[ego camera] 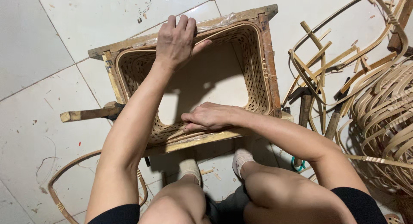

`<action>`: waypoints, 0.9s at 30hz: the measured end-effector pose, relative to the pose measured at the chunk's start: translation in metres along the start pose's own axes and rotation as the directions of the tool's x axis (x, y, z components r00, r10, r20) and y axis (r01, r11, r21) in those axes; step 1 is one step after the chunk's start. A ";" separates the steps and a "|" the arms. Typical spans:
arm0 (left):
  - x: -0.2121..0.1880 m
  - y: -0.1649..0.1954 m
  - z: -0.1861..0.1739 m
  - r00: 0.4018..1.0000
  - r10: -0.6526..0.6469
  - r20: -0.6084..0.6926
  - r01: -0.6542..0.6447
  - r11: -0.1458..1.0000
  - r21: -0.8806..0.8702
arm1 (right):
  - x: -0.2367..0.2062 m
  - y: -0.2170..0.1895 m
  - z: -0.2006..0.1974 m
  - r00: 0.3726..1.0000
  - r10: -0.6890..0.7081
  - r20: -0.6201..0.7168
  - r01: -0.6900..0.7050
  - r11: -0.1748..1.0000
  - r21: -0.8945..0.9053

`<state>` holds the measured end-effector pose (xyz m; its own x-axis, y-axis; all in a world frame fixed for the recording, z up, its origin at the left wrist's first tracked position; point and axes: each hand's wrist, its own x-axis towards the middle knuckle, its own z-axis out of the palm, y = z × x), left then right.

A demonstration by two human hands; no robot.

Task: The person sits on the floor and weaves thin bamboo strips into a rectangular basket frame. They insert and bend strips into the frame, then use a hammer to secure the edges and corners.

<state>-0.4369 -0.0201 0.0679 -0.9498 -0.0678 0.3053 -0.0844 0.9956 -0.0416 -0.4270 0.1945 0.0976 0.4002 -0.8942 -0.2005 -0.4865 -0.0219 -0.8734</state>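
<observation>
A woven basket (254, 69) sits inside a wooden frame (269, 56) on the tiled floor (51, 43), its open middle free between the two hands. The left hand (175, 41) lies flat on the far rim with fingers together, curled over the edge. The right hand (208, 116) presses the near rim, fingers closed and pointing left. The basket's long side runs left to right, tilted slightly. Loose cane strips (383, 108) pile up beyond the right arm, and a cane hoop (64, 181) lies beside the left elbow.

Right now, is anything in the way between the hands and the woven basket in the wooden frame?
Nothing visible: the left hand presses the woven bamboo basket at its far rim, the right hand at its near rim.
</observation>
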 end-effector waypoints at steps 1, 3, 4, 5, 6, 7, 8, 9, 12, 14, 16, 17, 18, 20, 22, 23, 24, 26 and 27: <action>-0.001 0.000 -0.002 1.000 0.003 -0.017 -0.002 1.000 0.008 | -0.001 -0.001 0.001 1.000 -0.003 -0.023 0.003 1.000 -0.010; -0.006 0.000 -0.006 0.999 -0.012 -0.032 0.012 1.000 -0.008 | -0.004 -0.003 0.003 0.997 -0.013 -0.070 0.010 0.999 -0.041; -0.009 -0.001 -0.008 0.999 -0.019 -0.048 0.019 1.000 -0.013 | -0.005 -0.005 0.004 0.998 0.007 -0.063 -0.011 0.998 -0.059; -0.012 -0.002 -0.009 0.998 -0.044 -0.049 0.045 0.999 0.024 | -0.007 -0.006 0.005 0.998 0.028 -0.050 -0.032 0.997 -0.073; -0.015 -0.003 -0.010 0.997 -0.068 -0.043 0.071 0.996 0.059 | -0.008 -0.007 0.005 0.998 0.050 -0.038 -0.052 0.995 -0.080; -0.019 -0.005 -0.010 0.995 -0.089 -0.035 0.091 0.992 0.091 | -0.008 -0.007 0.005 0.999 0.041 -0.032 -0.043 0.997 -0.064; -0.020 -0.007 -0.009 0.996 -0.087 -0.014 0.088 0.993 0.080 | -0.009 -0.008 0.004 0.999 0.036 -0.029 -0.037 0.998 -0.046; -0.020 -0.008 -0.006 0.996 -0.085 0.007 0.085 0.994 0.066 | -0.009 -0.008 0.004 0.999 0.033 -0.025 -0.034 0.999 -0.026; -0.019 -0.012 0.000 0.997 -0.078 0.028 0.076 0.995 0.059 | -0.010 -0.007 0.002 0.998 -0.016 -0.067 0.013 0.999 -0.046; -0.017 -0.013 0.001 0.997 -0.062 0.043 0.060 0.997 0.049 | -0.010 -0.007 0.000 0.997 -0.007 -0.071 0.004 0.999 -0.045; -0.016 -0.013 0.000 0.996 -0.059 0.065 0.056 0.998 0.035 | -0.009 -0.007 -0.002 0.997 0.002 -0.074 -0.004 1.000 -0.027; -0.016 -0.013 0.000 0.997 -0.056 0.053 0.054 0.998 0.042 | -0.009 -0.008 -0.004 0.997 0.001 -0.075 -0.003 1.000 -0.016; -0.016 -0.013 0.000 0.998 -0.054 0.038 0.052 0.997 0.050 | -0.009 -0.008 -0.006 0.997 0.001 -0.074 -0.001 1.000 -0.009; -0.016 -0.013 0.001 0.999 -0.050 0.016 0.049 0.998 0.049 | -0.009 -0.009 -0.009 0.996 -0.018 -0.086 0.018 1.000 -0.008; -0.016 -0.014 0.004 0.999 -0.046 0.004 0.046 0.999 0.023 | -0.011 -0.008 -0.011 0.995 -0.026 -0.094 0.026 1.000 -0.001; -0.015 -0.016 0.007 0.999 -0.043 0.030 0.043 0.999 0.021 | -0.010 -0.008 -0.010 0.995 -0.026 -0.099 0.027 1.000 0.004; -0.015 -0.017 0.009 0.998 -0.040 0.054 0.039 0.999 0.017 | -0.011 -0.008 -0.009 0.994 -0.026 -0.104 0.027 1.000 0.010; -0.014 -0.020 0.013 0.996 -0.037 0.077 0.035 0.999 0.020 | -0.010 -0.009 -0.003 0.994 -0.023 -0.108 0.024 1.000 0.009; -0.014 -0.021 0.014 0.996 -0.037 0.076 0.035 0.999 0.024 | -0.009 -0.009 0.000 0.994 -0.021 -0.109 0.022 1.000 0.008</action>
<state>-0.4260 -0.0407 0.0515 -0.9663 -0.1092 0.2332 -0.1250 0.9907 -0.0541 -0.4264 0.2026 0.1079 0.3234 -0.9370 -0.1323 -0.4710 -0.0381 -0.8813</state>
